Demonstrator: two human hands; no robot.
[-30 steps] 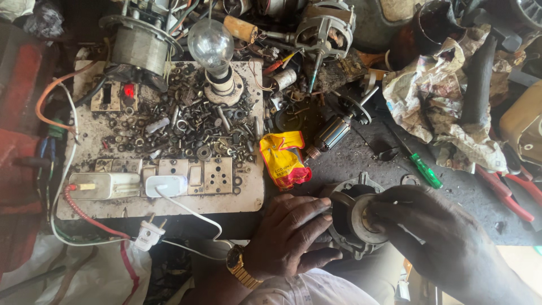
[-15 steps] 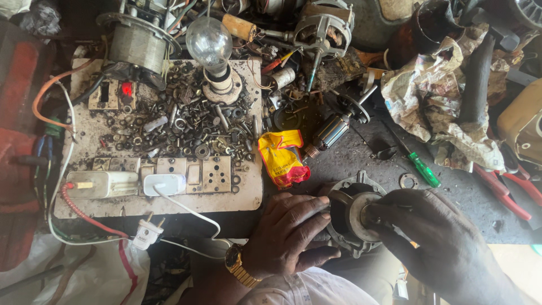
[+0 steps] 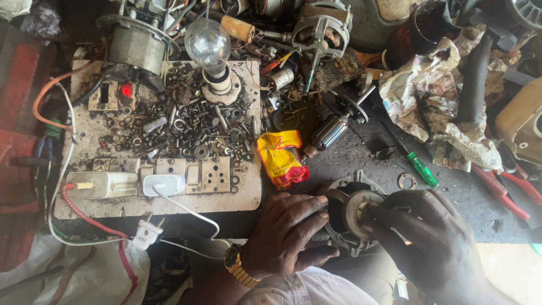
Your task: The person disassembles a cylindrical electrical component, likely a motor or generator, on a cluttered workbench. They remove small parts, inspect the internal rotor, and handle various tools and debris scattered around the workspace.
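Observation:
A round grey motor housing (image 3: 345,212) lies at the near edge of a dark workbench (image 3: 451,195). My left hand (image 3: 285,234), with a gold wristwatch, grips its left side. My right hand (image 3: 429,240) presses on its right face, fingers curled over the pale round end; whether a tool is in that hand is hidden. Just behind lie a yellow and red packet (image 3: 280,158), a motor armature (image 3: 332,131) and a green-handled screwdriver (image 3: 418,164).
A white switchboard (image 3: 164,192) at left carries a clear bulb (image 3: 209,45), sockets, a plugged white charger (image 3: 164,184) and a heap of screws and nuts (image 3: 180,121). Motor parts crowd the back. Crumpled paper (image 3: 435,104) and red-handled pliers (image 3: 508,189) lie right.
Both hands stay on the motor housing with only a slight shift of the fingers. The view has moved a little; nothing else on the bench changed.

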